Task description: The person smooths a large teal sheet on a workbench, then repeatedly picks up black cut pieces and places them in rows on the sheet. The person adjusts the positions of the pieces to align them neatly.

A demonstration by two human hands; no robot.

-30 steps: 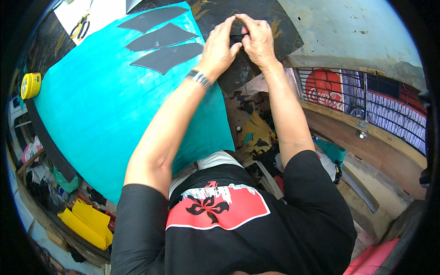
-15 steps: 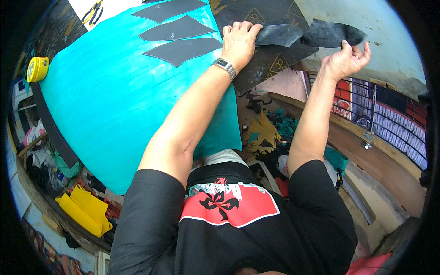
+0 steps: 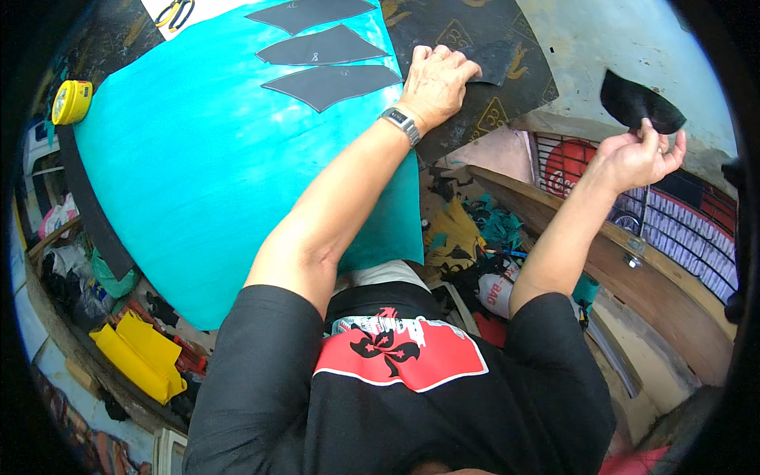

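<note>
My right hand [image 3: 640,162] is raised at the right, pinching the lower edge of a curved black sheet piece [image 3: 640,101] between thumb and fingers. My left hand [image 3: 437,85], a watch on its wrist, lies palm down on the dark patterned board, fingers bent over a second black piece [image 3: 492,65]. Most of that piece is hidden by the hand. Just left of it, several dark grey pointed pieces [image 3: 331,85] with pale markings lie in a column on a large turquoise sheet [image 3: 237,174].
A yellow lamp [image 3: 73,102] stands at the left edge of the sheet. Yellow-handled pliers [image 3: 172,14] lie at the far left. Beyond the dark board [image 3: 514,103] is a pale blue surface [image 3: 586,39]. Scraps [image 3: 451,229] are heaped below, beside a wooden ledge [image 3: 546,202] and wire grille.
My right hand has moved right and toward me, carrying its black piece away from the one under my left hand. The two pieces met before and are now apart.
</note>
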